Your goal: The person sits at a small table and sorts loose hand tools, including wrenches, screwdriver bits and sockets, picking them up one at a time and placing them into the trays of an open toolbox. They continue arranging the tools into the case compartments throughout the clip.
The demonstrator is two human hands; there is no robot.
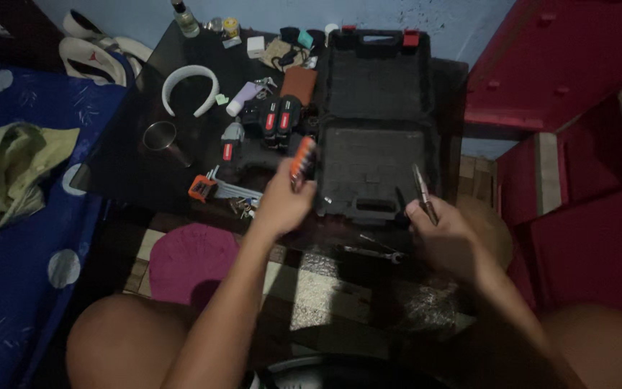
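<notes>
My left hand [282, 202] holds up an orange and black bit holder [302, 163] just left of the open black tool case [376, 122]. My right hand [446, 230] grips a pair of pliers [422, 189] with its jaws pointing up, at the case's front right corner. The empty case lies open on a dark table [124, 158], lid at the back. Left of the case lie a black cordless drill with red marks [275, 122], an orange tape measure [201, 189] and a set of hex keys [232, 189]. A wrench [372, 251] rests near the table's front edge.
A white headband [190, 86], a metal cup [160, 135], a small tube, bottles and small items lie on the table's back and left. A blue dotted bedcover [23, 216] with a crumpled cloth is at left. Red furniture [570, 108] stands at right. A pink cushion [192, 259] sits below.
</notes>
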